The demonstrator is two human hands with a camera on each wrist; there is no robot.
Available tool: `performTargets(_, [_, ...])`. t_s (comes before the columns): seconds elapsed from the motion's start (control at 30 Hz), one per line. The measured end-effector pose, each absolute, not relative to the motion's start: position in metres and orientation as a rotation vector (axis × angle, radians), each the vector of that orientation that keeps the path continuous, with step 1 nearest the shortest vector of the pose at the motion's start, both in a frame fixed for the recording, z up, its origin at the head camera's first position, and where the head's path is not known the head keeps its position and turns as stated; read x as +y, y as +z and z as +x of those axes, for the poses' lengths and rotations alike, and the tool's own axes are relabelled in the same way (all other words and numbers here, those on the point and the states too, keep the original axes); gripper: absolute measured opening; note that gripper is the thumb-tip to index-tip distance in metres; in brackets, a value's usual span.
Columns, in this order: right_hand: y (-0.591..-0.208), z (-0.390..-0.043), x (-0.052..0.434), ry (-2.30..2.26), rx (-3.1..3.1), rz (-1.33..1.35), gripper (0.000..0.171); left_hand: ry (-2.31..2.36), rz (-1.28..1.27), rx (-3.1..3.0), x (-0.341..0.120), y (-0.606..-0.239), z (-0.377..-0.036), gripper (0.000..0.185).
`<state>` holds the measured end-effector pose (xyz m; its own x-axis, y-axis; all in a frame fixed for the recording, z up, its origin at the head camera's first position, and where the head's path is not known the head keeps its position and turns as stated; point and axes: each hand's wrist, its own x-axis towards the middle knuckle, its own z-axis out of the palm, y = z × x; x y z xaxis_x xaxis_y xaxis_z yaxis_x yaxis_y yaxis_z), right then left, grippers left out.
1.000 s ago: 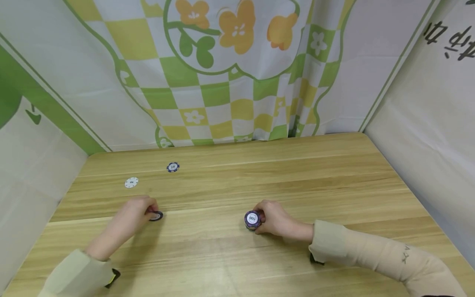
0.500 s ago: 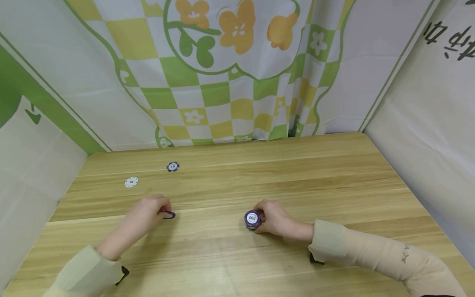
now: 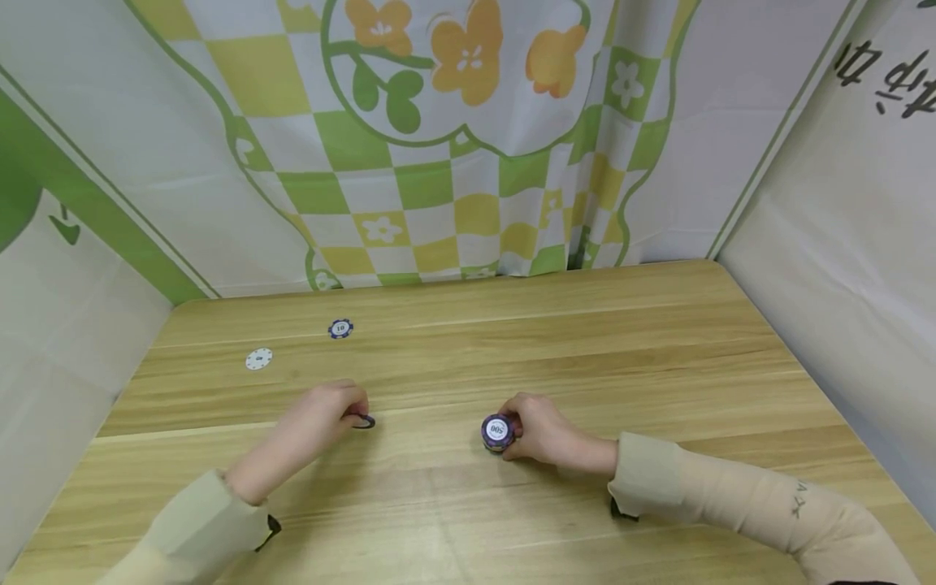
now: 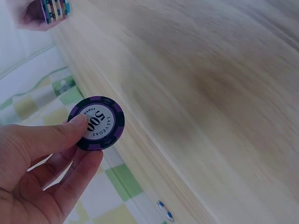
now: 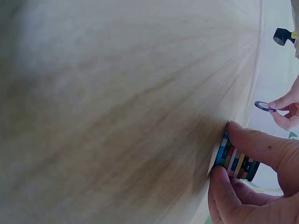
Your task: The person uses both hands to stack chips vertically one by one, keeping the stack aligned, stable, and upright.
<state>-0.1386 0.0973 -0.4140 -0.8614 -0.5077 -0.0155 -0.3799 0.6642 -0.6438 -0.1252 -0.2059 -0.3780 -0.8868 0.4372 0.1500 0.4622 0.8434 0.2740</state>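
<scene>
Left hand (image 3: 322,418) pinched a purple chip (image 4: 96,122), evidently for carrying. Right hand (image 3: 541,431), at 3 o'clock, gripped the chip stack (image 3: 498,432), steadying it.

This looks like a small staged recording booth, not a lived-in room. A plain wooden table (image 3: 512,341) is the landmark: straight behind it hangs a cloth backdrop (image 3: 453,146) printed with green and yellow checks and orange flowers, and white sheeting (image 3: 841,211) closes off its right side, with more on its left.
</scene>
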Motion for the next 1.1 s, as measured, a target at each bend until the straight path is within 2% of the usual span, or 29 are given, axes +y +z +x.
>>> performTargets(0.57, [-0.414,-0.138,0.098,-1.004,2.672,-0.738,0.045,-0.515,-0.851,-2.936,-0.168,-0.381,-0.131,0.016])
performTargets(0.9, [-0.415,-0.139,0.098,-1.001,2.672,-0.741,0.046,-0.715,-0.937,-2.947,-0.156,-0.389,-0.139,0.015])
performTargets(1.1, [-0.414,-0.139,0.097,-0.985,2.684,-0.726,0.046,-0.852,-0.892,-2.992,-0.146,-0.392,-0.142,0.014])
